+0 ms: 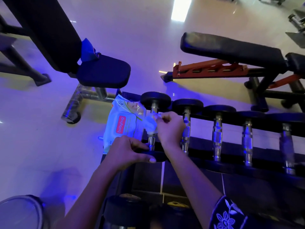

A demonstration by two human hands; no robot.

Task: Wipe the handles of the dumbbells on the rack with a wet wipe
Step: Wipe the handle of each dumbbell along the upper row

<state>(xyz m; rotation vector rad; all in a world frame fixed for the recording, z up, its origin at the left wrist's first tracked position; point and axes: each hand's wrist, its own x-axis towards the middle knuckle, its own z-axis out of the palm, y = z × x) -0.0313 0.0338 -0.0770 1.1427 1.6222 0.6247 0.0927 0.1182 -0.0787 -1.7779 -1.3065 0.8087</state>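
A glossy floor (41, 121) under blue light is shown, with padded benches (231, 48) beyond a black rack (231, 120) carrying a row of dumbbells (217, 134). A wipe pack (122, 123) is lodged at the rack's left end. The near head of the leftmost dumbbell (156, 99) is gripped by the left hand (130, 151). The wet wipe (151, 124) is pinched by the right hand (170, 126) at that dumbbell's handle (151, 141), apparently wrapped round it.

Violet-blue light washes the dim scene; white glare streaks the floor (148, 38) at one o'clock, chrome handles (217, 129) glint, wide-angle distortion bends the edges.
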